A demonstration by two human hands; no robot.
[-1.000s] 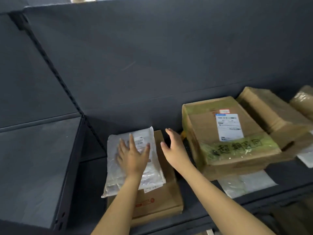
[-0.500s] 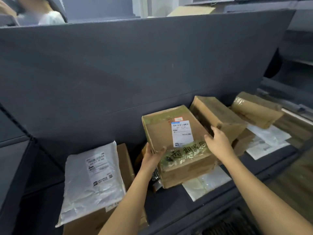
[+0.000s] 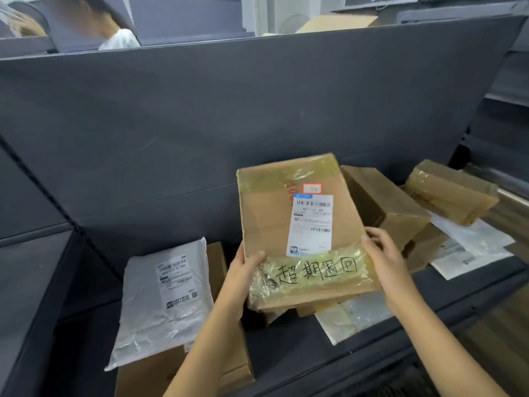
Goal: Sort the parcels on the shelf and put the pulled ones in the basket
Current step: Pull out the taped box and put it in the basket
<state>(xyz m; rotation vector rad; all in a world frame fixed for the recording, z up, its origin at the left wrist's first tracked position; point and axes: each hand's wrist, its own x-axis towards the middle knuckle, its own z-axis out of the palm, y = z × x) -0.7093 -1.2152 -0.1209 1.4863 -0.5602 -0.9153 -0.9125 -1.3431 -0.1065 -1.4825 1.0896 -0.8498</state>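
Note:
A flat brown cardboard parcel (image 3: 274, 224) with a white label and handwriting on its tape is tilted up off the dark shelf (image 3: 286, 345). My left hand (image 3: 243, 270) grips its lower left edge and my right hand (image 3: 386, 259) grips its lower right edge. To the left, a white plastic mailer (image 3: 160, 305) lies on top of another brown box (image 3: 234, 365). A clear plastic mailer (image 3: 349, 316) lies under the lifted parcel. No basket is in view.
To the right stand a brown box (image 3: 383, 204), a tape-wrapped box (image 3: 452, 190) and white paper mailers (image 3: 469, 247). A dark back panel (image 3: 200, 124) rises behind the shelf. A person (image 3: 114, 32) is beyond it at top left.
My hands left the white mailer on the left, took hold of the big labelled parcel by both sides and tilted its front edge up off the shelf.

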